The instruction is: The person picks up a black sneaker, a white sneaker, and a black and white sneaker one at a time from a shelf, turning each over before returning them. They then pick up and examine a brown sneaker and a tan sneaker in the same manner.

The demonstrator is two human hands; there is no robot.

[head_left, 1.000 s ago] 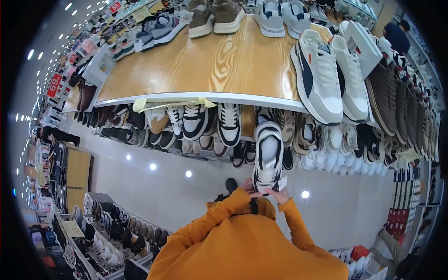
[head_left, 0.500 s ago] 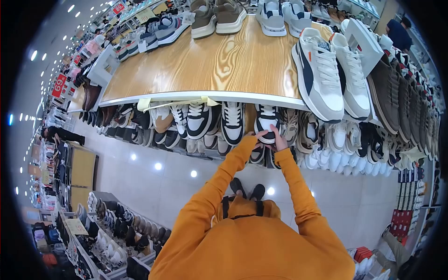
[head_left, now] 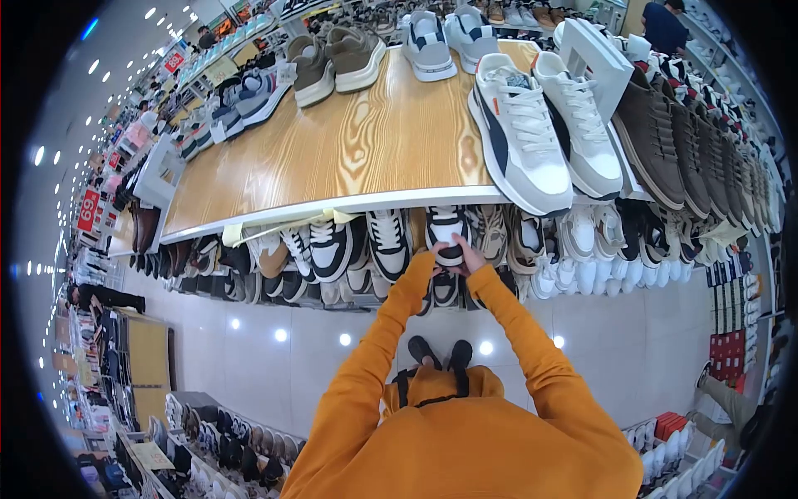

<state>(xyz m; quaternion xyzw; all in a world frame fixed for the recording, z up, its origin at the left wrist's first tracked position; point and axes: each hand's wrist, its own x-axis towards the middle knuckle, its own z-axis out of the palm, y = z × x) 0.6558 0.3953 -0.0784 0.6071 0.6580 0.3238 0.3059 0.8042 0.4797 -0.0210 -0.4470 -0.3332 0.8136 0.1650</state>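
Note:
Below the front edge of a wood-grain shelf (head_left: 332, 141), a black and white sneaker (head_left: 448, 226) points its toe toward me. My left hand (head_left: 435, 257) is at the left side of its toe, and my right hand (head_left: 470, 254) is at the right side, with its fingers over the toe. Both hands are closed around the shoe's front. Another black and white sneaker (head_left: 388, 241) stands just left of them. The shoe's heel is partly hidden beneath the shelf.
Large white sneakers (head_left: 524, 133) stand on the shelf's right end, and brown shoes (head_left: 357, 58) at its back. Rows of shoes line the lower rack. Behind me is another shoe rack (head_left: 241, 441). People are visible at the far left (head_left: 108, 298), upper right (head_left: 665, 27) and lower right.
The view has shifted, so the shelf and its shoes appear lower and farther left. Both hands remain at the same sneaker's toe.

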